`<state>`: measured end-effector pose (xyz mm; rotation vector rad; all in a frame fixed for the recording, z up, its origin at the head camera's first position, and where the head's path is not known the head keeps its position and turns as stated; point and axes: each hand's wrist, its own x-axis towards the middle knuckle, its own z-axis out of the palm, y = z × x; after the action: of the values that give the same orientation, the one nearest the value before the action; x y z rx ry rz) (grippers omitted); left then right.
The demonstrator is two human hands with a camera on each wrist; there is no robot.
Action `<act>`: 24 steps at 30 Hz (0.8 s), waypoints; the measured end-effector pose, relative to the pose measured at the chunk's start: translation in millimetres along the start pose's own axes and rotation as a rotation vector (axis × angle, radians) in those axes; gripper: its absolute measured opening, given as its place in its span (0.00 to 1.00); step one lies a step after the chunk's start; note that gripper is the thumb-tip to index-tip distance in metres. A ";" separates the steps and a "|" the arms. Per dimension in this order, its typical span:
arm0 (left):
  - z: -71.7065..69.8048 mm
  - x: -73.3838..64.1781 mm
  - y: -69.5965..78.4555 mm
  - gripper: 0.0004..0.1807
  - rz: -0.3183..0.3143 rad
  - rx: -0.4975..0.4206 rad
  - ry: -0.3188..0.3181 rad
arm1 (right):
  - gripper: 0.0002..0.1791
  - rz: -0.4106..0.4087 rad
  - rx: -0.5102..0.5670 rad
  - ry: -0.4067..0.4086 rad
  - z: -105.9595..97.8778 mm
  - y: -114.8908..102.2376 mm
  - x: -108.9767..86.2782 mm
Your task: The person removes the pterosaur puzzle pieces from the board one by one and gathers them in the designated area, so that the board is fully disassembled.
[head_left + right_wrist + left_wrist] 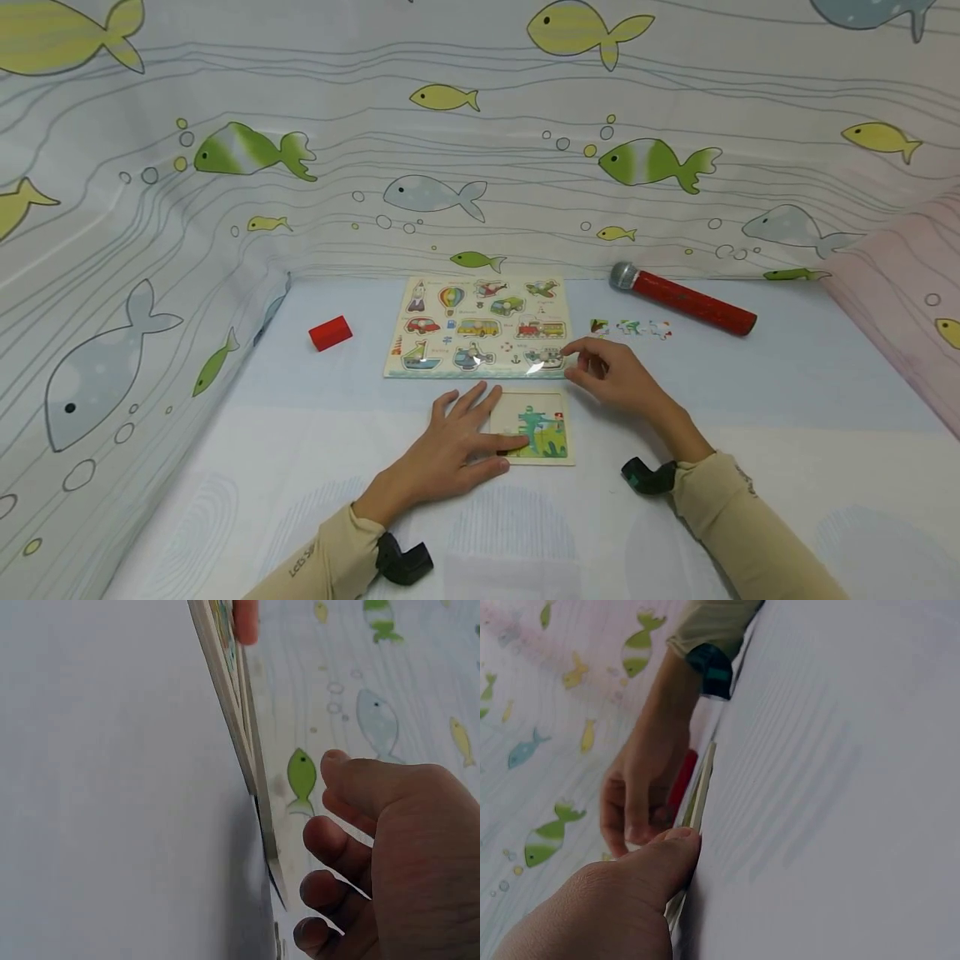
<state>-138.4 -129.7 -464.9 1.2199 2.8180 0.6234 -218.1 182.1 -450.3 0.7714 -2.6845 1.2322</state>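
A small square jigsaw board (pixel 513 407) lies on the table, with green and teal picture pieces (pixel 534 433) in its right part. My left hand (pixel 465 437) rests over its left side with spread fingers, index finger across the pieces. In the left wrist view the thumb (pixel 679 834) lies at the board's edge. My right hand (pixel 618 383) hovers by the lower right corner of a larger vehicle puzzle board (pixel 450 373), fingers loosely bent. Nothing shows between those fingers in the right wrist view. Three loose jigsaw pieces (pixel 628 327) lie beyond that hand.
A red toy microphone (pixel 693 302) with a grey head lies at the back right. Left of the vehicle board is a red block (pixel 330 333). A fish-patterned cloth (pixel 337 233) rises behind the table and along its sides.
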 end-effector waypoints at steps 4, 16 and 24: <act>-0.3 0.5 0.1 0.21 0.000 0.002 0.004 | 0.16 -0.061 0.047 -0.102 8.5 -12.7 1.5; 0.8 0.1 -0.6 0.22 0.000 0.001 0.006 | 0.18 -0.110 -0.075 -0.352 18.5 -35.6 0.9; 1.2 0.6 -1.4 0.21 0.007 0.022 0.015 | 0.18 -0.081 -0.142 -0.418 17.7 -40.9 0.6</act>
<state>-139.6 -129.7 -466.4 1.2336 2.8418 0.6062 -196.8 146.5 -433.9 1.2200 -2.9786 0.9340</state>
